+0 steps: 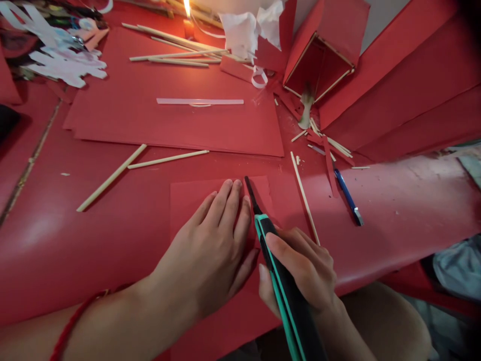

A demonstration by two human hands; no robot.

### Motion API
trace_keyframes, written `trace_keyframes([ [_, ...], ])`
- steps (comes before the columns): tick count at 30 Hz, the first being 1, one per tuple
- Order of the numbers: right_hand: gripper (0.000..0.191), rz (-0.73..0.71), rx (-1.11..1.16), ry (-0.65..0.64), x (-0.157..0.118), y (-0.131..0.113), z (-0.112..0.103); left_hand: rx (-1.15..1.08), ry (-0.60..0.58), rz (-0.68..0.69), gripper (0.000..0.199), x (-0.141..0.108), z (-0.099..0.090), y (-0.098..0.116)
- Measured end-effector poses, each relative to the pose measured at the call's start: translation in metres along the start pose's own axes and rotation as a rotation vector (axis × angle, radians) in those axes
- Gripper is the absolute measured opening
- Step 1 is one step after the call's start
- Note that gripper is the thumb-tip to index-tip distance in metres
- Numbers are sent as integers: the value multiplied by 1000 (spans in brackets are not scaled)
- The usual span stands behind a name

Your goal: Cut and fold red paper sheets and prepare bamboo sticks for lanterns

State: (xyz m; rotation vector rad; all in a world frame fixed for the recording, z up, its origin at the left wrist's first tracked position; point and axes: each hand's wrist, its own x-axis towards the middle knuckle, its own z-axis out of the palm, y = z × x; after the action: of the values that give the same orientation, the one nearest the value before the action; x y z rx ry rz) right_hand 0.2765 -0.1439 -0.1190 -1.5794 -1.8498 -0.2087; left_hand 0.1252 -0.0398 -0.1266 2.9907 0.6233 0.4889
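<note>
Red card sheet (188,200): position?

Near the front edge of the table (48,240), beneath the left hand (205,253), its fingers lying flat and close together.

Right hand (300,265) status?

Fingers wrapped narrowly around a black-and-teal hand tool (289,316), its tip over the sheet's far edge.

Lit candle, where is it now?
The lit candle stands at the top edge of the head view, left of the crumpled white tissue and just beyond the scattered wooden sticks.
</note>
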Motion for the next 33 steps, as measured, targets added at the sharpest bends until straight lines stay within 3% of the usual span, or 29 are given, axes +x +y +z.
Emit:
trace_keyframes([
  [14, 39, -61, 27, -9, 6, -2, -3, -44, -19, -17, 62, 0, 0, 1],
  [26, 42, 34, 42, -1, -3, 0, -4, 0, -22, -3, 62, 1, -1, 1],
  [33, 36, 35, -70, -7, -2, 1, -2, 14, 19, 14, 59, 1, -1, 1],
])
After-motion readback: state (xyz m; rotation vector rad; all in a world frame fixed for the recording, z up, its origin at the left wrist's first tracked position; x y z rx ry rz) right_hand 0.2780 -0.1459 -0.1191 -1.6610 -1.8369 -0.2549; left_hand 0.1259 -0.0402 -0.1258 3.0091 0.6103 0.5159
